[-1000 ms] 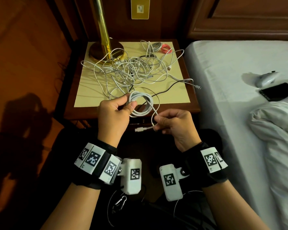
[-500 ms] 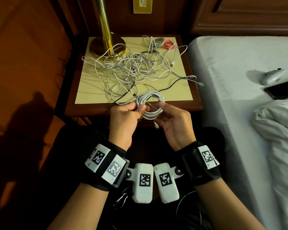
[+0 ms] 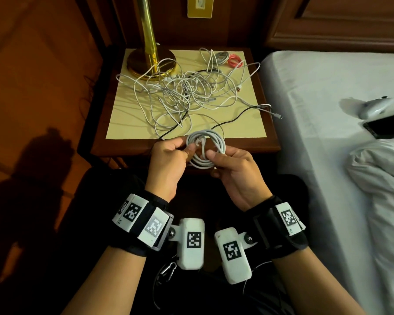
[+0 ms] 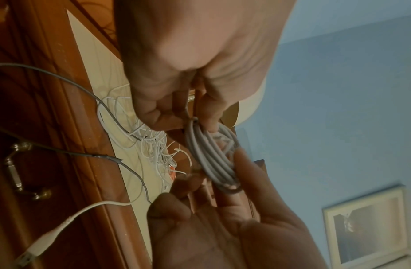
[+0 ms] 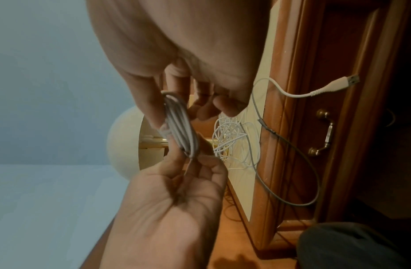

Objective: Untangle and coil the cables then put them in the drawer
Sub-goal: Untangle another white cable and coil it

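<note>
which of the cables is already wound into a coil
The white cable coil, gripped by the left hand and right hand at the nightstand's front edge. The other white cables and the black cable sprawl loose on top.

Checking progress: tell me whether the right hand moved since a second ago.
Yes. The right hand moved left along the nightstand front edge, onto the coil.

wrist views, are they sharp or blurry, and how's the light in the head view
Left wrist view: near palm and fingers soft, white coil fairly sharp. Right wrist view: right hand blurred close up, drawer handle clearer. Head view: dim warm light, strong shadow on the floor, bed brighter.
</note>
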{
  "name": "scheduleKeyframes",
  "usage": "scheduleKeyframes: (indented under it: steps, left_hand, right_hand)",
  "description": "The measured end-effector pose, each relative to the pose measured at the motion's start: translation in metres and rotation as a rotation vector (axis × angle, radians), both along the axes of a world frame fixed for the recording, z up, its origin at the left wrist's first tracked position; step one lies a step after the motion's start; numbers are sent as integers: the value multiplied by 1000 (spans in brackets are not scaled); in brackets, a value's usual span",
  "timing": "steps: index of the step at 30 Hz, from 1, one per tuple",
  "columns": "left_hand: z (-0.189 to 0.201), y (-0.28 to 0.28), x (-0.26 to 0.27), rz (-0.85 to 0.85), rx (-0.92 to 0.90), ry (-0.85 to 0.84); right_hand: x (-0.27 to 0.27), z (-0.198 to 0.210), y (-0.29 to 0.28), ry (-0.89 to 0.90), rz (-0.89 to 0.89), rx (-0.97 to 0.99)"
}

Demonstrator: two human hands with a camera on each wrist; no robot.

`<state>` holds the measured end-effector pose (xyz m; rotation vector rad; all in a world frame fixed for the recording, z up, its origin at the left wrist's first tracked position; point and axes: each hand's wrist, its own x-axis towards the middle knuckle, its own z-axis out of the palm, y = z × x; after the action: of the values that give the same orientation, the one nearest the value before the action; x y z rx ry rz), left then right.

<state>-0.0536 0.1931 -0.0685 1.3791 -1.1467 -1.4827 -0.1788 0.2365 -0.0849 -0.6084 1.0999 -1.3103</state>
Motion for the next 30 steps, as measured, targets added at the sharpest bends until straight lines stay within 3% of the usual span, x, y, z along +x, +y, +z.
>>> scheduleKeyframes:
  steps: [4,11,19,30]
  left_hand:
    - [2,0,0,-26,-18,-29]
    - [3,2,-1,-20,20,-1]
    - [1,4,-5,-55,36,25]
    - [5,1,-1,-77,64,52]
  right_hand:
    - [-1,-3,5,-107,78,-75]
    - [-2,3,6,-44,129,-173]
    - [-8,-2,2,-130,217,-206]
    - [-2,4,4,-238,-9,-88]
